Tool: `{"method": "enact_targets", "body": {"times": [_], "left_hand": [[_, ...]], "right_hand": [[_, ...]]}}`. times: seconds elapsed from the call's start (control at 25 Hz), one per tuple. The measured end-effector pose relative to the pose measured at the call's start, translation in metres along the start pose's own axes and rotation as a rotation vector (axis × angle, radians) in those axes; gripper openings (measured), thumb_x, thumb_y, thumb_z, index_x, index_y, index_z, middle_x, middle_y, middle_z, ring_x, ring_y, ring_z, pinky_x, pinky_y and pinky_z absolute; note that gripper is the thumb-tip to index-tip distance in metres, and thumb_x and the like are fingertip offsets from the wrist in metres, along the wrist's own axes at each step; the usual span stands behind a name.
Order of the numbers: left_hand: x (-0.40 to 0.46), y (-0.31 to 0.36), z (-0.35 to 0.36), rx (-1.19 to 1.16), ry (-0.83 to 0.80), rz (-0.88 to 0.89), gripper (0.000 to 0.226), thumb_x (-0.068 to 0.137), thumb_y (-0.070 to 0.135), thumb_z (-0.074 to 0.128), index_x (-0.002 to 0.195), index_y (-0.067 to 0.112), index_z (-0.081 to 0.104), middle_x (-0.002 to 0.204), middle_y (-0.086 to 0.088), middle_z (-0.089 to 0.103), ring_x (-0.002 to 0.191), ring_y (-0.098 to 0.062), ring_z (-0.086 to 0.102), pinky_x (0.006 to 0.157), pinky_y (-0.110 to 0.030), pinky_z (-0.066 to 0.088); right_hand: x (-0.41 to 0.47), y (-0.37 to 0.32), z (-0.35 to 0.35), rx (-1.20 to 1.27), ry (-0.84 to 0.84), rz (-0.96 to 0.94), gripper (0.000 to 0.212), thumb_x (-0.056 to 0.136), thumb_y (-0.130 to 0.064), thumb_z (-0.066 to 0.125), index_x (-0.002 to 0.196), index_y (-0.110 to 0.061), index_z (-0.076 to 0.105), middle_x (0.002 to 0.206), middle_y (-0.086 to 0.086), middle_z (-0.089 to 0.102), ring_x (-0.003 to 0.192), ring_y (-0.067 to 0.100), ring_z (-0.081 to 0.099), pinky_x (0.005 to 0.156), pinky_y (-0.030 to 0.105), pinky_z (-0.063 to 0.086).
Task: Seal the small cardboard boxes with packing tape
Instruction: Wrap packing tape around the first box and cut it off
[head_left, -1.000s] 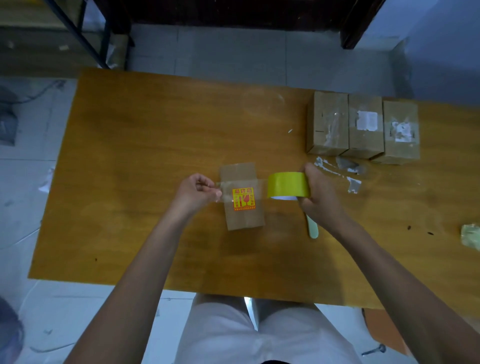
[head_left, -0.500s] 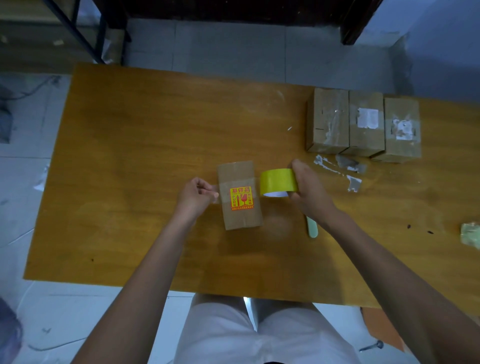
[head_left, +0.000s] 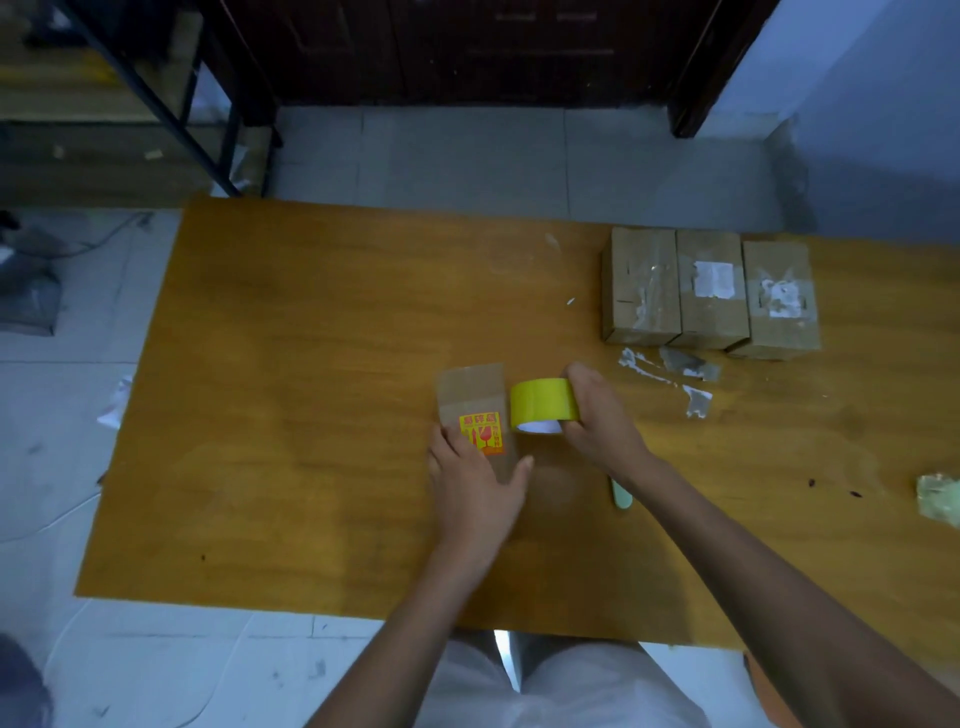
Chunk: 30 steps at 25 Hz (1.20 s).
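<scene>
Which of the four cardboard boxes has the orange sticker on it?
The box under the left hand, beside the yellow tape roll: the stickered box. The three boxes at the far right carry only torn white labels.

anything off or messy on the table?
Yes. Torn tape scraps lie loose on the table in front of the three boxes, whose labels look ripped off. A crumpled wad sits at the right edge. Nothing spilled.
</scene>
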<state>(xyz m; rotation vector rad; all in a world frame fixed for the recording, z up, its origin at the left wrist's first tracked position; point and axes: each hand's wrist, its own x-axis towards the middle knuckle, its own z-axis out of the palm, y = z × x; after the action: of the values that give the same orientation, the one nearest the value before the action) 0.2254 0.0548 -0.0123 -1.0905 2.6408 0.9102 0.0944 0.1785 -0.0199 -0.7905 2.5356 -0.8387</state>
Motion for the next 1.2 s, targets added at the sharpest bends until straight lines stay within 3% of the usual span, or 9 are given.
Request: {"method": "enact_targets", "body": {"times": [0.16, 0.36, 0.48, 0.64, 0.8, 0.88, 1.04, 1.12, 1.2], "left_hand": [[-0.003, 0.009, 0.024, 0.186, -0.035, -0.070, 0.122, 0.058, 0.055, 0.079, 0.145, -0.009, 0.021, 0.145, -0.026, 0.031, 0.129, -0.041, 0.037, 0.104, -0.045, 0.039], [0.009, 0.017, 0.008, 0.042, 0.012, -0.059, 0.110, 0.064, 0.052, 0.075, 0.142, -0.007, 0.027, 0.138, -0.025, 0.039, 0.119, -0.042, 0.045, 0.096, -0.045, 0.043], [0.020, 0.020, -0.024, -0.072, 0.064, 0.067, 0.105, 0.068, 0.049, 0.078, 0.143, -0.005, 0.027, 0.135, -0.021, 0.040, 0.122, -0.039, 0.042, 0.099, -0.045, 0.041], [0.033, 0.020, -0.078, -0.303, 0.048, 0.090, 0.108, 0.070, 0.042, 0.081, 0.148, -0.002, 0.020, 0.147, -0.021, 0.031, 0.138, -0.034, 0.027, 0.113, -0.039, 0.024], [0.035, 0.016, -0.119, -0.481, -0.052, 0.096, 0.114, 0.059, 0.047, 0.078, 0.149, 0.003, 0.023, 0.143, -0.014, 0.033, 0.134, -0.028, 0.034, 0.112, -0.036, 0.028], [0.031, 0.011, -0.136, -0.576, -0.108, 0.084, 0.120, 0.052, 0.056, 0.076, 0.149, 0.010, 0.024, 0.142, -0.009, 0.036, 0.130, -0.026, 0.039, 0.111, -0.041, 0.034], [0.021, 0.001, -0.165, -0.858, -0.241, 0.056, 0.105, 0.058, 0.037, 0.076, 0.147, 0.013, 0.026, 0.134, -0.008, 0.047, 0.115, -0.021, 0.055, 0.085, -0.028, 0.053], [0.014, 0.002, -0.176, -0.948, -0.302, 0.079, 0.099, 0.059, 0.031, 0.074, 0.145, 0.012, 0.029, 0.123, -0.005, 0.054, 0.102, -0.017, 0.060, 0.066, -0.018, 0.053], [0.013, -0.002, -0.182, -1.024, -0.336, 0.087, 0.101, 0.054, 0.031, 0.079, 0.142, 0.011, 0.034, 0.118, -0.007, 0.058, 0.098, -0.021, 0.063, 0.061, -0.021, 0.053]], "right_hand": [[-0.002, 0.000, -0.003, 0.016, -0.030, 0.041, 0.025, 0.067, -0.003, 0.052, 0.088, -0.009, 0.040, 0.085, 0.006, 0.045, 0.083, 0.029, 0.047, 0.064, 0.035, 0.033], [-0.004, -0.009, -0.026, 0.095, 0.023, 0.072, 0.028, 0.074, 0.000, 0.062, 0.086, -0.010, 0.039, 0.079, 0.003, 0.043, 0.070, 0.021, 0.041, 0.057, 0.031, 0.023], [0.000, -0.031, -0.060, 0.172, 0.122, 0.030, 0.029, 0.077, 0.001, 0.061, 0.100, -0.008, 0.046, 0.085, 0.004, 0.049, 0.073, 0.018, 0.046, 0.055, 0.025, 0.030], [0.003, -0.045, -0.097, -0.240, 0.194, -0.104, 0.028, 0.077, 0.001, 0.063, 0.099, -0.006, 0.049, 0.093, 0.008, 0.051, 0.076, 0.026, 0.049, 0.058, 0.036, 0.038], [-0.008, -0.067, -0.106, -0.409, 0.173, -0.073, 0.018, 0.085, -0.014, 0.061, 0.092, -0.005, 0.047, 0.089, 0.009, 0.049, 0.070, 0.030, 0.049, 0.053, 0.035, 0.032], [-0.011, -0.090, -0.105, -0.412, 0.179, -0.068, 0.013, 0.082, -0.004, 0.052, 0.094, -0.004, 0.048, 0.091, 0.010, 0.050, 0.073, 0.030, 0.049, 0.057, 0.038, 0.039], [-0.019, -0.124, -0.097, -0.413, 0.194, -0.022, 0.026, 0.074, 0.010, 0.048, 0.089, -0.010, 0.040, 0.086, 0.005, 0.041, 0.068, 0.025, 0.040, 0.048, 0.028, 0.023], [-0.025, -0.135, -0.090, -0.415, 0.193, -0.022, 0.030, 0.075, 0.010, 0.047, 0.087, -0.014, 0.034, 0.083, 0.002, 0.035, 0.066, 0.021, 0.035, 0.048, 0.026, 0.017], [-0.029, -0.146, -0.085, -0.438, 0.212, -0.033, 0.025, 0.077, 0.008, 0.043, 0.086, -0.013, 0.034, 0.081, 0.002, 0.034, 0.063, 0.020, 0.032, 0.048, 0.025, 0.014]]}}
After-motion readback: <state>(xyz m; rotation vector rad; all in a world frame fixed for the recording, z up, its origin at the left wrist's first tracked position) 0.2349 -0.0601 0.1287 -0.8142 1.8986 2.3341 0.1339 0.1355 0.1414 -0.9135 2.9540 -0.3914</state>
